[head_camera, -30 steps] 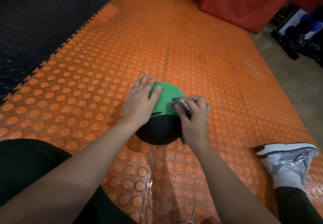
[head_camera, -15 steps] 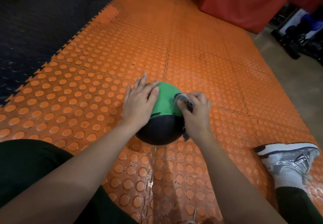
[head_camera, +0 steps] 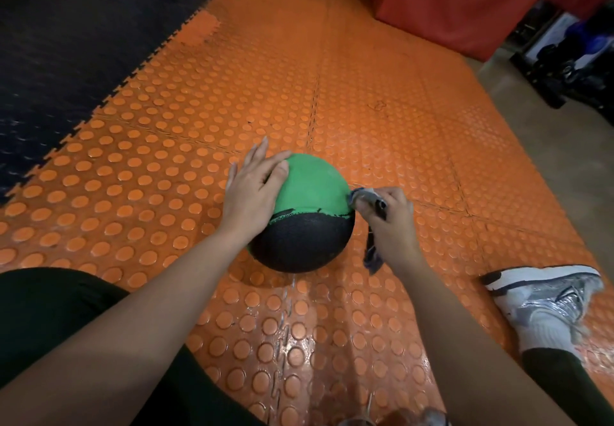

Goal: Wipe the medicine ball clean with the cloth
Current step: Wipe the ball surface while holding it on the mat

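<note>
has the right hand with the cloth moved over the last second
Yes: the right hand with the grey cloth slid rightward off the green and black medicine ball's top to its right edge.

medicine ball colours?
Medicine ball: green on its upper, far part, black on the lower, near part, with a ragged seam between. Head view.

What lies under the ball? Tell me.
The ball sits on the orange studded mat, which looks dented beneath it. The contact spot itself is hidden by the ball. The left hand covers its left side; the right hand grips the cloth at its right.
</note>
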A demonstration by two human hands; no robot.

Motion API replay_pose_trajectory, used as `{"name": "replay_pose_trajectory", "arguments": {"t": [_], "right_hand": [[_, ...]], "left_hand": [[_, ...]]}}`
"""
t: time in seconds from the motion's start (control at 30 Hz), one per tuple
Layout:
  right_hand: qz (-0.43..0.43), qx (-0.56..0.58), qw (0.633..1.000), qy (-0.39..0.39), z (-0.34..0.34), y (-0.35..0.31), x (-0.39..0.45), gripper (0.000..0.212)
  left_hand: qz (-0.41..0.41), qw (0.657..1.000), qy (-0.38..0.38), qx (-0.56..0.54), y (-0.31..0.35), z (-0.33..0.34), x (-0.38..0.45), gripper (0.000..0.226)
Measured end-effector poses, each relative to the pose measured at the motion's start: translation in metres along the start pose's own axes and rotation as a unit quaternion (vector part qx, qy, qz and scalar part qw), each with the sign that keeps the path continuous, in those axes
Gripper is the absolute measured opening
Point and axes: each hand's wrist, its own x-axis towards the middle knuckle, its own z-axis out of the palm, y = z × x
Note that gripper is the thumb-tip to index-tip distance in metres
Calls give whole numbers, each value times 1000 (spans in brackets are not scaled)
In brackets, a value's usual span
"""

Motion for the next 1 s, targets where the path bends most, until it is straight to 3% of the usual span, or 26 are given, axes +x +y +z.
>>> {"name": "replay_pose_trajectory", "arguments": {"t": [0.1, 0.17, 0.4, 0.53, 0.7, 0.77, 0.83, 0.9, 1.0], "right_hand": [[54, 44, 997, 29, -9, 6, 7, 7], [72, 115, 989, 65, -10, -2, 9, 16], [40, 143, 985, 84, 5, -33, 24, 18], [58, 148, 984, 85, 25, -48, 23, 32], [160, 204, 955, 142, 44, -29, 13, 26], [234, 233, 930, 160, 48, -20, 12, 35], [278, 218, 923, 151, 47, -17, 10, 41], [277, 152, 941, 118, 45, -21, 4, 40], [197, 87, 968, 126, 43, -40, -11, 39]], "left_hand": [[-3, 1000, 12, -13, -3, -5, -1, 40], [-11, 1000, 24, -9, -3, -7, 1, 37], [-58, 997, 41, 5, 12, -17, 17, 30], [-18, 991, -12, 129, 18, -1, 9, 56], [16, 988, -10, 151, 17, 0, 1, 66], [29, 987, -11, 157, 19, 0, -4, 70], [47, 984, -14, 173, 21, 2, -10, 70], [58, 979, -21, 192, 24, 4, -14, 69], [60, 974, -31, 216, 29, 7, -14, 70]]}}
